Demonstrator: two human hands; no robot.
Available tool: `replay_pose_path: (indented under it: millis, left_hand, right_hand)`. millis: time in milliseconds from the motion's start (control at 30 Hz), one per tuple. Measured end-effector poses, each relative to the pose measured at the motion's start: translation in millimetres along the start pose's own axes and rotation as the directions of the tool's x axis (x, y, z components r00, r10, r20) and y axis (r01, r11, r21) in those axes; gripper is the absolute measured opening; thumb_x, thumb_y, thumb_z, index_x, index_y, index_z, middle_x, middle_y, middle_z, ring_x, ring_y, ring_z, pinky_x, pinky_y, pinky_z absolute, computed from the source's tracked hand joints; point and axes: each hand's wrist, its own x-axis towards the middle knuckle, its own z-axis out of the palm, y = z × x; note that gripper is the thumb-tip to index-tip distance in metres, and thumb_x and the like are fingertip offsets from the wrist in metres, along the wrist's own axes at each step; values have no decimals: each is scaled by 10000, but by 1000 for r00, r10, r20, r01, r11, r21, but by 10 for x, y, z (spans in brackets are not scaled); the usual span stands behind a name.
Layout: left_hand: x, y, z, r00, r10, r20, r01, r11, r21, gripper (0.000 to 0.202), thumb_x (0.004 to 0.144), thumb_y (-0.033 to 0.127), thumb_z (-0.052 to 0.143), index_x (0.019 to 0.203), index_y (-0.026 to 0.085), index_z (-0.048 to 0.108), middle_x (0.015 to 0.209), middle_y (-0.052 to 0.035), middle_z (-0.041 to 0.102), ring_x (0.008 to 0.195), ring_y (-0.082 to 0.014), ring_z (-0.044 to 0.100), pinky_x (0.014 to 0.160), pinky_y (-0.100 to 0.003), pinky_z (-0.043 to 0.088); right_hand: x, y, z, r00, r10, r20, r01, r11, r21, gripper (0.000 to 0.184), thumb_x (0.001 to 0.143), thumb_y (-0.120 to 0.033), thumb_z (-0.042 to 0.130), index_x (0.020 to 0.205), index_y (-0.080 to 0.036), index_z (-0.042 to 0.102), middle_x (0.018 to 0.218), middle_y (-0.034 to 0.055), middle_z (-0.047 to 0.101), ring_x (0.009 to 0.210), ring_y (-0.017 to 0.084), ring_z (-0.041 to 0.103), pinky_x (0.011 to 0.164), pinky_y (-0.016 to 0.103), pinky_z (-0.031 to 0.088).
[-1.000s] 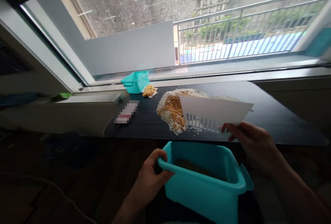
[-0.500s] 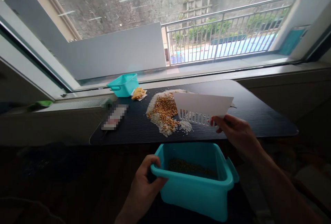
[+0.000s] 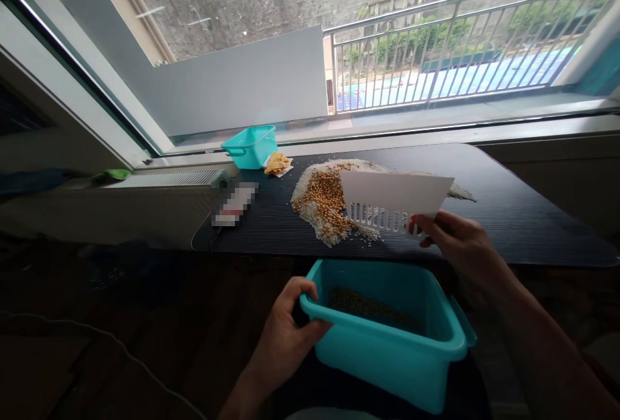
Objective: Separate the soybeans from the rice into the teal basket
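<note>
My left hand [image 3: 295, 329] is closed on the left rim of a turquoise plastic bin [image 3: 382, 355], held just below the table's front edge. Dark greenish grains [image 3: 363, 304] cover part of the bin's floor. In my right hand [image 3: 455, 236] is a white card with a row of slots [image 3: 400, 194] along its lower edge, pinched at its right end above the table. Behind and left of the card lies a pile of yellow soybeans [image 3: 324, 197] mixed with white rice [image 3: 332, 234]. The card hides part of this pile.
A smaller turquoise basket [image 3: 252, 147] stands at the table's back left, beside a crumpled yellow item [image 3: 278, 163] on white paper. A blurred-out flat object [image 3: 236, 205] lies on the left of the dark table [image 3: 523, 213]. The window and sill run along the back.
The view has shifted, so the scene sits further right in the picture. Both hands keep their holds on the bin and the slotted card; the card stays over the pile's right side.
</note>
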Motion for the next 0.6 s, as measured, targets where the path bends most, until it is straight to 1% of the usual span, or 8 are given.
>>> replay_pose_path:
  millis: [100,167,233,367,433,500,533,600]
  left_hand:
    - [8,-60,-3,1000,11,6,-11,1000,5,364,955,481,1036,1000,271,743,1014,12,670,953,-254,615,918,-333,576]
    - [12,-87,-4,1000,23,2,-23,1000,12,372,961,497,1032,998,272,738,1015,11,673,952,-254,614,927,-338,583]
    - [16,-100,-6,1000,31,1,-31,999,14,368,968,500,1023,1002,273,735,1016,12,672,951,-252,612,933,-339,587]
    - [19,-96,-17,1000,18,13,-18,1000,19,375,963,503,1027,1002,274,733,1001,21,659,927,-244,601,888,-325,572]
    - [18,-92,-22,1000,10,12,-10,1000,25,379,957,496,1034,1003,276,730,993,26,654,920,-242,600,873,-319,565]
    - [17,-90,-24,1000,7,15,-7,1000,22,378,955,487,1038,1007,277,727,995,28,656,921,-240,605,869,-316,564]
    - [17,-89,-24,1000,8,18,-8,1000,19,377,959,488,1034,1007,278,724,997,27,659,921,-240,608,867,-315,563]
    - [18,-79,-19,1000,10,21,-11,1000,14,379,965,503,1022,1002,279,718,1001,23,670,922,-241,617,860,-316,566]
  right_hand:
    - [-86,-147,-96,996,28,80,-27,1000,-15,810,843,-1096,913,929,-291,954,914,79,910,766,266,832,675,390,750]
    - [-138,-210,-145,994,46,102,-43,999,-28,797,840,-1095,920,919,-303,955,919,76,913,751,263,830,686,397,757]
    - [-176,-241,-171,994,52,93,-49,998,-30,818,820,-1122,913,904,-309,953,914,77,911,723,255,813,686,403,756]
    - [-212,-298,-176,997,45,62,-43,999,-27,860,780,-1170,899,888,-319,956,906,85,920,687,259,796,660,425,745]
    - [-234,-359,-177,997,52,63,-51,998,-25,874,743,-1183,910,860,-318,949,898,89,927,669,265,794,664,445,756]
    - [-282,-434,-187,996,73,51,-71,997,-35,904,688,-1198,927,825,-304,938,875,104,926,659,275,805,654,439,751]
    - [-320,-469,-196,996,80,36,-78,996,-49,909,693,-1194,928,825,-295,939,857,114,921,663,285,816,646,428,742]
    - [-419,-519,-221,998,62,-28,-64,993,-96,894,764,-1173,909,845,-284,946,796,127,891,674,311,839,617,408,717]
